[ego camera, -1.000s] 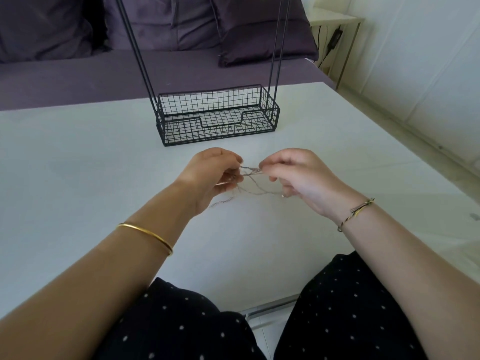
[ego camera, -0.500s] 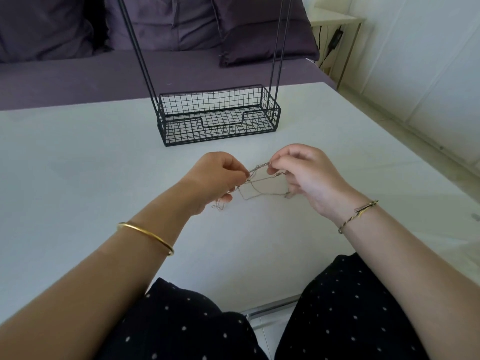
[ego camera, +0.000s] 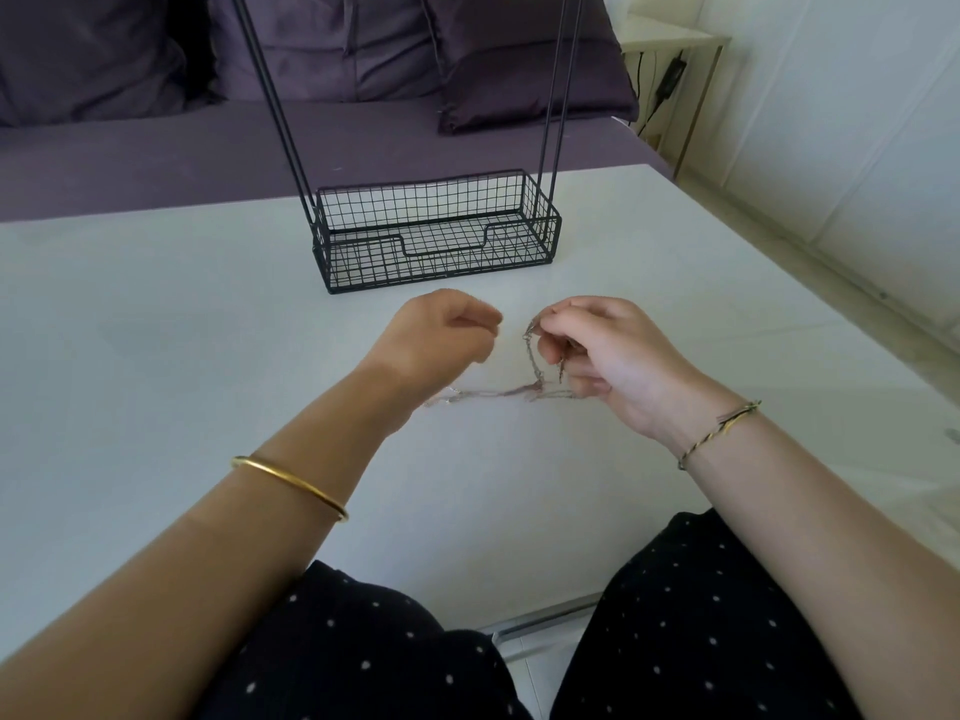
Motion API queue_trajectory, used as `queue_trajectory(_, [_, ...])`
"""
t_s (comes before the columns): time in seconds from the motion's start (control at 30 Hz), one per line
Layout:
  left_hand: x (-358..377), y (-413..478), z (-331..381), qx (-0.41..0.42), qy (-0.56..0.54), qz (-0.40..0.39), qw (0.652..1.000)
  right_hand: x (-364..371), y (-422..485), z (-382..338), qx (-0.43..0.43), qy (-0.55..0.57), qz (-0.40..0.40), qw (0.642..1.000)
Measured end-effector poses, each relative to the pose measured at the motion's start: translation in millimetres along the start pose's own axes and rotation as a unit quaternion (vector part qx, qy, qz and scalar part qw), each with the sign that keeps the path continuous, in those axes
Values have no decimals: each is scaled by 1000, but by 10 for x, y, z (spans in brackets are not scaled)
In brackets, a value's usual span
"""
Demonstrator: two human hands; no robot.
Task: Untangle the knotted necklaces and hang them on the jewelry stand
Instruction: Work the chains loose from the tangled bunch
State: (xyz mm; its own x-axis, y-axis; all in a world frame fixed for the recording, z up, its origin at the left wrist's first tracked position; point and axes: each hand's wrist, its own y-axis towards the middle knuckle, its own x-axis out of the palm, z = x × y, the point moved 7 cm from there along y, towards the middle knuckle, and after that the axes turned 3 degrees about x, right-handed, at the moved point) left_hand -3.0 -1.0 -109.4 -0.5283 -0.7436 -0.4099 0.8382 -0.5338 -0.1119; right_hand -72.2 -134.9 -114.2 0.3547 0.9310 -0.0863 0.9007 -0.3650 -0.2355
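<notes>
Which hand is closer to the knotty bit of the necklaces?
Right. The right hand pinches the necklaces just above the knot, right beside it. The left hand is curled up farther off to the knot's left, with a gap between.

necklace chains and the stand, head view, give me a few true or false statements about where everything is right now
1. The thin silvery tangled necklace chains are pinched by the right hand. True.
2. The chains lie inside the basket of the black wire jewelry stand. False: they hang in front of it, between the hands.
3. The gold bangle is on the right wrist. False: it circles the left forearm; the right wrist wears a braided thread bracelet.
4. The stand sits on the white table, beyond the hands. True.
</notes>
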Motion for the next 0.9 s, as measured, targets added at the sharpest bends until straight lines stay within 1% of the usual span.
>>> queue_trajectory(0.07, [99,-17,45,14,-70,-47,996,13,7,6,5,-3,-5,1000])
queue_trajectory(0.13, [152,-21,47,14,-73,-65,995,12,14,4,0,-5,-7,1000])
queue_trajectory(0.23, [135,-22,32,19,-52,-45,997,-18,10,-1,-17,-30,3,999])
queue_trajectory(0.33, [91,-31,27,30,-63,-20,997,-43,15,-13,-24,-49,16,998])
queue_trajectory(0.43, [46,-43,81,60,-58,7,996,-39,17,-41,-28,-56,18,998])
queue_trajectory(0.57, [12,-68,165,100,-26,39,994,-8,9,-69,-66,-51,12,996])
queue_trajectory(0.77, [-4,-87,217,131,-22,56,990,-25,-1,-114,-100,-60,27,993])
queue_trajectory(0.9, [-5,-128,290,181,32,72,980,-26,-19,-141,-103,-69,35,992])
